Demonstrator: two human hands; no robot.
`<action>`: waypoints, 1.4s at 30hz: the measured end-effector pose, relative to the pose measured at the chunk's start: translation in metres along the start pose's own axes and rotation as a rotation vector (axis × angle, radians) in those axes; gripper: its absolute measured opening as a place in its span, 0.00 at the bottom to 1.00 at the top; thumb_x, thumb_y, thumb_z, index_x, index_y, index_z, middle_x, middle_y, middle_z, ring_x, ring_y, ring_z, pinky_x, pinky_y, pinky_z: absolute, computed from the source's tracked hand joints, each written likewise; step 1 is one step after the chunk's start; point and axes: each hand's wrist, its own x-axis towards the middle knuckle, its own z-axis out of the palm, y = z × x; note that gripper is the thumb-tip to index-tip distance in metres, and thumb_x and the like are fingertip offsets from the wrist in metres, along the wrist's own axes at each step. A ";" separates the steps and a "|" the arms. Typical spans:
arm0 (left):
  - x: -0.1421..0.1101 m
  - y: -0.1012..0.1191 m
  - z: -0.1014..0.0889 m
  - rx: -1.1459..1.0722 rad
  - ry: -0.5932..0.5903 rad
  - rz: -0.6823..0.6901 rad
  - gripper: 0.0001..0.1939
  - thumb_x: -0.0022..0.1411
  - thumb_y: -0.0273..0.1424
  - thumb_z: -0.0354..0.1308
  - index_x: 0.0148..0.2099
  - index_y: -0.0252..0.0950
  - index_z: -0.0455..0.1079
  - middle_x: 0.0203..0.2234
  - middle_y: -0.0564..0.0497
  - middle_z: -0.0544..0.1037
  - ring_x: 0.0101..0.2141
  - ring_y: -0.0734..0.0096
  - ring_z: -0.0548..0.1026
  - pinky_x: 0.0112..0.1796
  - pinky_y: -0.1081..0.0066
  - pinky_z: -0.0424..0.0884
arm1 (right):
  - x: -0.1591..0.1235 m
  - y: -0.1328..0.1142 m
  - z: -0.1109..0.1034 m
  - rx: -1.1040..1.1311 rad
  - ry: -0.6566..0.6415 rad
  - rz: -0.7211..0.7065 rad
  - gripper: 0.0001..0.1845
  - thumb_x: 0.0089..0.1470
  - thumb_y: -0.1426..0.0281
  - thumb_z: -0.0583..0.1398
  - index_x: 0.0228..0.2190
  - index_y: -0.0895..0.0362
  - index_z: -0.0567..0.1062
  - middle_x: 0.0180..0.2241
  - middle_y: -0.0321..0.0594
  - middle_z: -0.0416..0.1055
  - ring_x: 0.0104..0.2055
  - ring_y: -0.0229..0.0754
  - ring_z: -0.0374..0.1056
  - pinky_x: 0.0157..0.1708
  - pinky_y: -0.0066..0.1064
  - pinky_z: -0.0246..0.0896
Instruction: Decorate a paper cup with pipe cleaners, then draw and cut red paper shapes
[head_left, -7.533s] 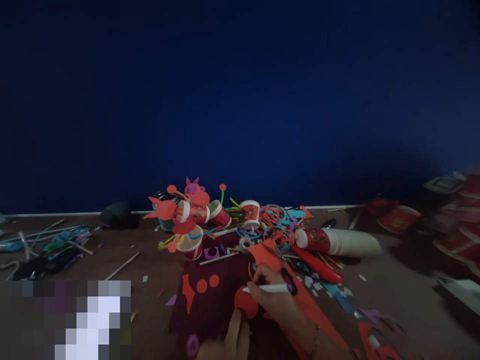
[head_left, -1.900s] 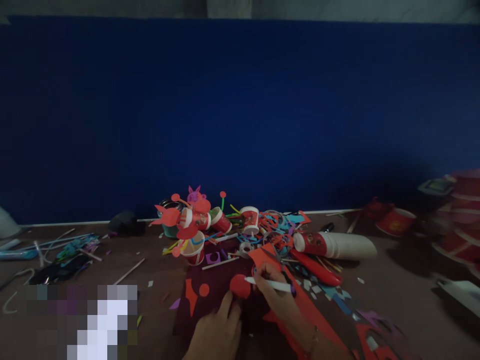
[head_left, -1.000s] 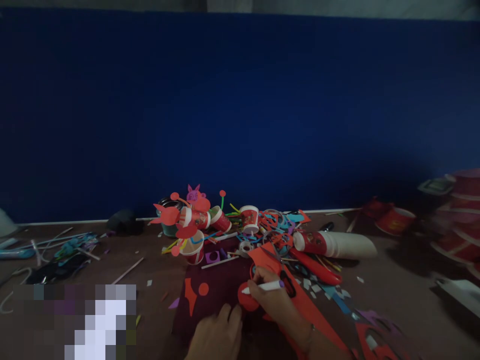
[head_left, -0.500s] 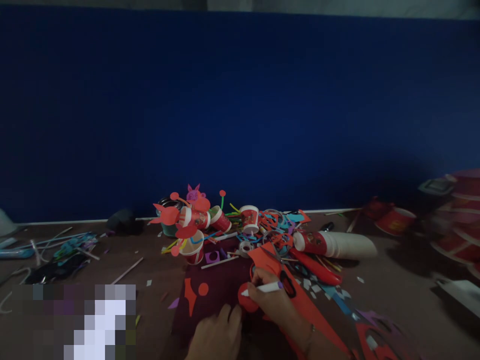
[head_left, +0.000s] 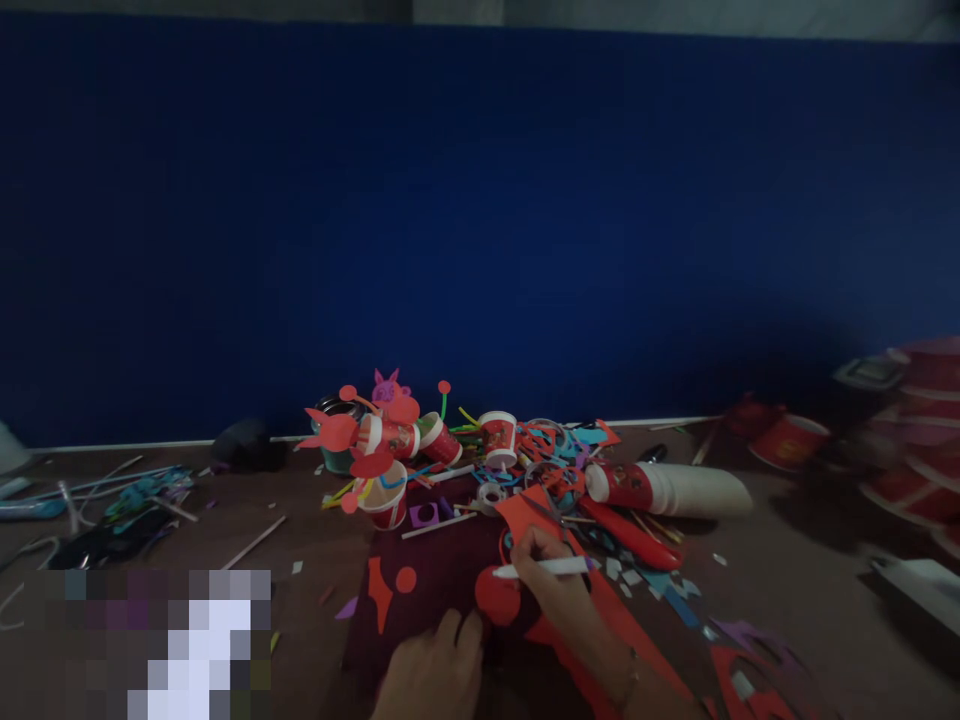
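My right hand (head_left: 551,580) is closed around a white marker (head_left: 562,567) with a purple end, its tip at the upper edge of a red paper circle (head_left: 496,598). The circle lies on a dark maroon sheet (head_left: 435,560). My left hand (head_left: 435,665) is curled at the circle's lower left, fingertips against its edge; the thumb is hidden. Left of the circle lie a small red paper disc (head_left: 406,580) and a curved red paper piece (head_left: 380,595). Under my right forearm runs a long red paper sheet (head_left: 622,640).
Behind the maroon sheet stand red paper cups (head_left: 386,495) with paper shapes and straws, and a tape roll (head_left: 492,496). A cup stack (head_left: 675,490) lies on its side behind a red tool (head_left: 637,535). Paper scraps (head_left: 630,577) litter the right. A blue panel (head_left: 480,220) closes the back.
My right hand has moved slightly right and up with the marker, baring more of the red circle. The marker now lies flatter. My left hand has stayed put.
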 end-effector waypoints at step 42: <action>-0.010 0.007 0.012 0.106 0.101 0.011 0.17 0.60 0.24 0.50 0.51 0.38 0.70 0.51 0.43 0.74 0.26 0.69 0.79 0.24 0.72 0.76 | -0.009 -0.008 0.004 -0.110 -0.107 -0.117 0.12 0.54 0.62 0.55 0.24 0.55 0.69 0.21 0.33 0.65 0.24 0.38 0.60 0.24 0.28 0.54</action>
